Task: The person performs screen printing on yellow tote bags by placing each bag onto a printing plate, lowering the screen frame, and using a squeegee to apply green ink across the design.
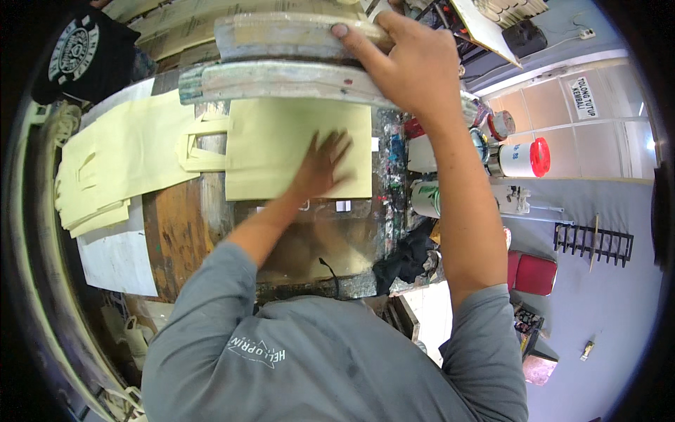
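A pale yellow flat bag [256,151] lies on the worktable in front of me, its handle [204,162] pointing left. Over its right half is my left hand [322,167], fingers spread and slightly blurred; whether the palm presses on the bag I cannot tell. My right hand [420,70] grips the right part of a raised, paint-stained screen printing frame [274,81], thumb over a wooden bar [295,29] at the top. The frame stands tilted up beyond the bag. A spread stack of similar yellow bags [133,144] lies to the left.
White paper [116,254] lies under the stack. Black cloth [408,259] sits at the table's right corner. Right of the table stand paint tubs, one with a red lid [538,157], and a red seat [533,273]. A black garment with a white print [84,56] shows at upper left.
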`<act>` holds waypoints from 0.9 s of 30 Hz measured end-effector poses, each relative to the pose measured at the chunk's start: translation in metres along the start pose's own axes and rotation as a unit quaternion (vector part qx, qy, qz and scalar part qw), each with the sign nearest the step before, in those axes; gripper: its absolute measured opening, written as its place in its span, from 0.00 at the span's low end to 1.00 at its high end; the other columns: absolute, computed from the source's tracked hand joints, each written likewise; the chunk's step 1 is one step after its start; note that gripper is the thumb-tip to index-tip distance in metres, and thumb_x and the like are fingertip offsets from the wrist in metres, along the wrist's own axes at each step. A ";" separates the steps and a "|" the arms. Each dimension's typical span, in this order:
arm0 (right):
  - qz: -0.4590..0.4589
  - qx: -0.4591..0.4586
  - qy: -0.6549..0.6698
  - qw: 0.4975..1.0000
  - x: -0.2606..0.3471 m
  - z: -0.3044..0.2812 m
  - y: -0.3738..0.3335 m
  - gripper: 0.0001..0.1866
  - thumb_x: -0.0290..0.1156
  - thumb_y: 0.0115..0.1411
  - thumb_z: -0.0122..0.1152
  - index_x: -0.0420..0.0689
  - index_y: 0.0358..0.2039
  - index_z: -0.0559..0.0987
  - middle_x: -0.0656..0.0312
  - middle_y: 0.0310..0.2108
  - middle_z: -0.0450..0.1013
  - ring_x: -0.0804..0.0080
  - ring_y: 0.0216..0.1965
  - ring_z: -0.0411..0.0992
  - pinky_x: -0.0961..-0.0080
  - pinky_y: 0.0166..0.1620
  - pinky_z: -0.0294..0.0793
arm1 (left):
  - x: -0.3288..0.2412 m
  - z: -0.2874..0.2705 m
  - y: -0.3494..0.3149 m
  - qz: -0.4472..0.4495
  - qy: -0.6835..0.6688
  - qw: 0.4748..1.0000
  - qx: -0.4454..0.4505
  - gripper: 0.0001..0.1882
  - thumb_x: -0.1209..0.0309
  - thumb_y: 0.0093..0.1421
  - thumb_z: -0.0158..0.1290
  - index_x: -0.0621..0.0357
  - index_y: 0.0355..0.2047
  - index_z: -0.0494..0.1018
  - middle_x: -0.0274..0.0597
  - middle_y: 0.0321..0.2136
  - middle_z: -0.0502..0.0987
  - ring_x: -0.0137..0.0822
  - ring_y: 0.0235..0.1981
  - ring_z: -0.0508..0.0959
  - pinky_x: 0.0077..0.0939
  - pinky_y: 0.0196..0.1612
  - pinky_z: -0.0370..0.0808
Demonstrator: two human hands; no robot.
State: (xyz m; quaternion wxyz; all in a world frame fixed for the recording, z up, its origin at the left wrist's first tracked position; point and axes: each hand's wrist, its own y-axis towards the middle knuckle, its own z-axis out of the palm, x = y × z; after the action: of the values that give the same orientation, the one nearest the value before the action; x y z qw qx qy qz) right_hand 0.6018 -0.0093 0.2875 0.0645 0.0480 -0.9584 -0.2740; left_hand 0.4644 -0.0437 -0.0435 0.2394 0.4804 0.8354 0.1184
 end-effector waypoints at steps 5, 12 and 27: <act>0.051 0.135 -0.016 0.989 0.026 -0.019 0.025 0.32 0.64 0.65 0.57 0.43 0.28 0.84 0.53 0.25 0.79 0.62 0.29 0.77 0.65 0.43 0.68 | 0.169 0.046 0.076 -0.177 0.040 0.977 0.114 0.50 0.37 0.60 0.59 0.57 0.73 0.62 0.60 0.72 0.62 0.55 0.74 0.60 0.58 0.75 0.55; -0.029 -0.050 0.044 0.997 0.002 0.003 0.016 0.34 0.62 0.67 0.54 0.40 0.28 0.81 0.51 0.26 0.79 0.55 0.32 0.79 0.48 0.51 0.71 | 0.232 0.046 0.069 -0.148 0.011 0.942 0.300 0.58 0.42 0.45 0.71 0.58 0.72 0.63 0.60 0.72 0.63 0.56 0.73 0.62 0.48 0.75 0.60; 0.023 0.037 0.069 0.997 0.007 0.000 0.013 0.32 0.63 0.67 0.54 0.41 0.29 0.81 0.53 0.25 0.79 0.58 0.31 0.78 0.50 0.52 0.69 | 0.189 0.001 0.067 -0.165 -0.026 0.950 0.265 0.64 0.41 0.43 0.74 0.57 0.75 0.57 0.59 0.75 0.58 0.58 0.76 0.56 0.52 0.77 0.53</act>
State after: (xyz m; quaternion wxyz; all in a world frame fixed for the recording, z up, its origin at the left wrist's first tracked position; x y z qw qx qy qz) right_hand 0.5945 0.0011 0.2949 0.1348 0.0475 -0.9620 -0.2325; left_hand 0.4350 0.1525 -0.0695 0.1408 0.3847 0.8979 -0.1610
